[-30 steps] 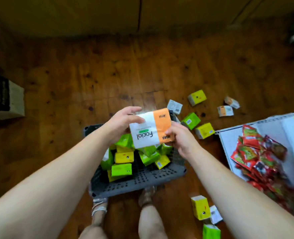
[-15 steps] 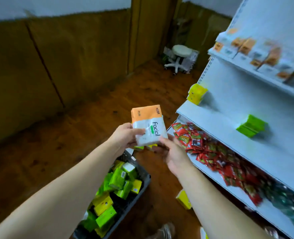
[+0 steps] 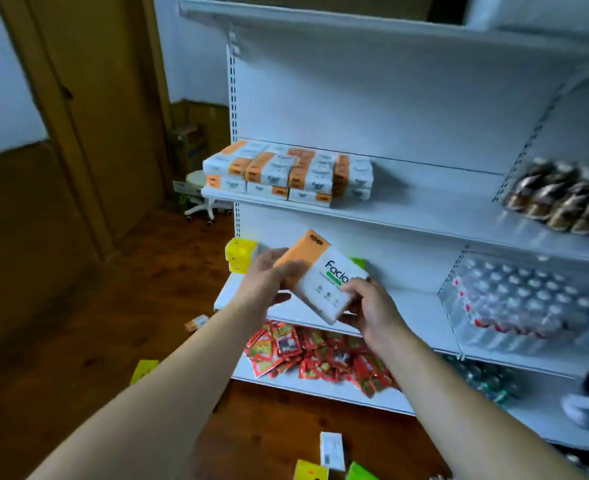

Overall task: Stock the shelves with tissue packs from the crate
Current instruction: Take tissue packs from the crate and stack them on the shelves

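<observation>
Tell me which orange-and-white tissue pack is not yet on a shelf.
The orange-and-white tissue pack printed "Facial", held by the left hand and right hand; the other packs sit stacked on the white metal shelf above.

We can't read the last letter on the tissue pack (image 3: 320,289), right hand (image 3: 372,310) covers it; shelf packs (image 3: 286,174) too blurred, btm boxes (image 3: 308,472) cut off.

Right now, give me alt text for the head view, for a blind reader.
An orange-and-white tissue pack is held tilted between the left hand and right hand, before white shelves. Matching packs are stacked on the shelf above; red sachets lie below.
</observation>
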`<state>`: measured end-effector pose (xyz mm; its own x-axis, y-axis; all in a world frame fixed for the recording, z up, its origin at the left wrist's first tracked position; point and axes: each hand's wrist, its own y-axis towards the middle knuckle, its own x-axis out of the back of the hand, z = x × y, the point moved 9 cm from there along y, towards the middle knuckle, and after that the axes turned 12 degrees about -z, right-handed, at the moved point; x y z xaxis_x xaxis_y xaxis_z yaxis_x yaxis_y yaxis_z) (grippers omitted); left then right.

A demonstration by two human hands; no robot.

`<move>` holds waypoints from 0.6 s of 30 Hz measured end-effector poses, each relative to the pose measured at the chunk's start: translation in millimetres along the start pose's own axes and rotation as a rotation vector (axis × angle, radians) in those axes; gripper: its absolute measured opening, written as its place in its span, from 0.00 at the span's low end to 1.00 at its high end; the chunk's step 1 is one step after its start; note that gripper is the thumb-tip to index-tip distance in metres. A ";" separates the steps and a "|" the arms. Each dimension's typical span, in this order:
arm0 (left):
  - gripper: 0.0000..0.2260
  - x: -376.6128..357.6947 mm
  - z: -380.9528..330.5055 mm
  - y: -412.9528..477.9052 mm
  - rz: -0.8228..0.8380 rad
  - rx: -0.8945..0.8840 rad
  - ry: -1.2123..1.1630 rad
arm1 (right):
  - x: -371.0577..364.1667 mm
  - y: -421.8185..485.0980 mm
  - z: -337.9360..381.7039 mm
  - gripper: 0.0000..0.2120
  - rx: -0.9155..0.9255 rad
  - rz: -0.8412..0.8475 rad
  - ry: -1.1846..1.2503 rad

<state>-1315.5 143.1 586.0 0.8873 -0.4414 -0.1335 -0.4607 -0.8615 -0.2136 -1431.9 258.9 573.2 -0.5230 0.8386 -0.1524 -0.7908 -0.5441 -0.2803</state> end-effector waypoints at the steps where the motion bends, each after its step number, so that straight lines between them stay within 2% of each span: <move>1: 0.15 -19.8 -5.3 8.9 0.010 -0.013 0.020 | 11.1 15.1 16.0 0.10 0.023 -0.011 -0.005; 4: 0.13 -68.8 -14.6 35.9 -0.001 -0.025 0.032 | 43.0 56.8 52.7 0.08 0.062 -0.063 0.029; 8: 0.12 -112.1 -26.1 64.8 -0.094 -0.031 -0.013 | 73.4 103.8 77.8 0.21 0.090 -0.106 0.057; 11: 0.11 -131.6 -28.5 84.6 -0.171 -0.029 -0.033 | 82.3 127.7 83.5 0.20 0.111 -0.082 0.060; 14: 0.12 -147.9 -29.2 114.9 -0.165 -0.042 -0.005 | 78.2 150.9 86.1 0.21 0.148 -0.031 0.010; 18: 0.12 -161.1 -33.1 162.5 -0.170 -0.091 0.089 | 71.2 196.5 99.2 0.22 0.188 -0.077 -0.093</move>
<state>-1532.6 65.9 604.9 0.9524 -0.3045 -0.0156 -0.3037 -0.9428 -0.1373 -1656.1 209.1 601.3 -0.4785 0.8768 -0.0470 -0.8705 -0.4807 -0.1053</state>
